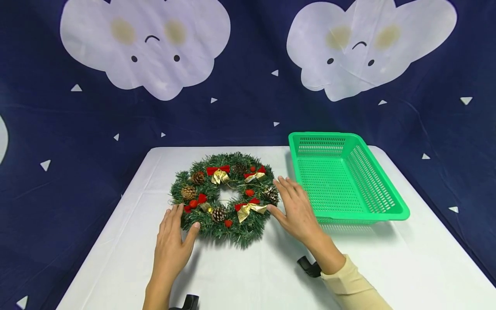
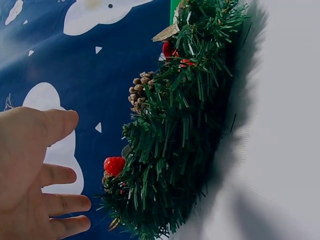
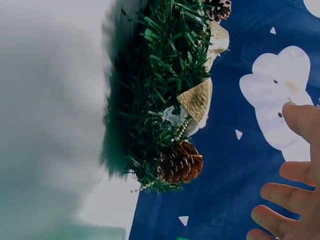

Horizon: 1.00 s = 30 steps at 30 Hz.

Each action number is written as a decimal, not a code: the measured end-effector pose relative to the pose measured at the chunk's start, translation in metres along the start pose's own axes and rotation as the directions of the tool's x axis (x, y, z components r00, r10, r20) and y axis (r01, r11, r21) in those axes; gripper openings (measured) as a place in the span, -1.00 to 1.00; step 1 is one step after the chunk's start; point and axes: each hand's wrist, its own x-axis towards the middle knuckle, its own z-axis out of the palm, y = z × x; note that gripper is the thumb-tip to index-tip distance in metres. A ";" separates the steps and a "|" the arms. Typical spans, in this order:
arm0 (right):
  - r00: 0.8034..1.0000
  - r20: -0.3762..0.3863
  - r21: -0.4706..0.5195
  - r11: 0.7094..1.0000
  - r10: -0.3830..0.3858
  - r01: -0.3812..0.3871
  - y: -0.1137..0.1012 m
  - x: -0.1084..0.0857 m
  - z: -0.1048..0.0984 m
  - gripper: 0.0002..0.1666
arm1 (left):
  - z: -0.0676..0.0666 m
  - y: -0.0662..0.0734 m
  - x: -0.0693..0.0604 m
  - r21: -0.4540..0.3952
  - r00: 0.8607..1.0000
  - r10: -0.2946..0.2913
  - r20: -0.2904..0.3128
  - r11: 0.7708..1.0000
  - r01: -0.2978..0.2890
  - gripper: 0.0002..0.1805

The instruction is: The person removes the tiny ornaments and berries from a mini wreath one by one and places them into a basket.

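So the wreath (image 1: 211, 196) (complete with gold bows (image 1: 245, 213) and pinecones (image 1: 218, 214)) is lying on the white tabletop (image 1: 236, 280), left of the green basket (image 1: 358, 215). Left hand (image 1: 172, 241) and right hand (image 1: 297, 212) are at either side, grip released on both.

A cream sleeve (image 1: 352, 284) covers the right forearm (image 1: 328, 255), with black fittings (image 1: 308, 266) near both wrists (image 1: 159, 280).
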 end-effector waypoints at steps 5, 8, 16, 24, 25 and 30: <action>1.000 -0.020 0.045 0.999 0.000 0.001 -0.002 0.002 0.005 -0.13 | 0.002 -0.003 -0.001 -0.014 1.000 -0.014 -0.006 1.000 0.014 -0.23; 1.000 -0.024 0.062 0.998 0.013 -0.012 -0.003 0.003 0.007 -0.11 | 0.002 -0.004 -0.002 -0.024 1.000 -0.020 -0.008 1.000 0.020 -0.24; 0.998 -0.007 0.096 0.994 0.060 -0.059 -0.003 0.005 0.015 -0.09 | 0.002 -0.006 -0.002 -0.046 0.999 -0.034 -0.030 0.998 0.033 -0.28; 0.991 0.011 0.113 0.985 0.133 -0.134 -0.005 0.007 0.022 -0.06 | 0.006 -0.009 -0.001 -0.066 0.997 -0.035 -0.069 0.997 0.031 -0.31; 0.990 0.015 0.115 0.983 0.142 -0.143 -0.005 0.007 0.022 -0.06 | 0.007 -0.010 -0.001 -0.066 0.997 -0.033 -0.070 0.997 0.029 -0.31; 0.986 0.033 0.128 0.978 0.161 -0.164 -0.003 0.007 0.028 -0.05 | 0.008 -0.012 0.001 -0.046 0.998 -0.020 -0.060 0.999 0.017 -0.28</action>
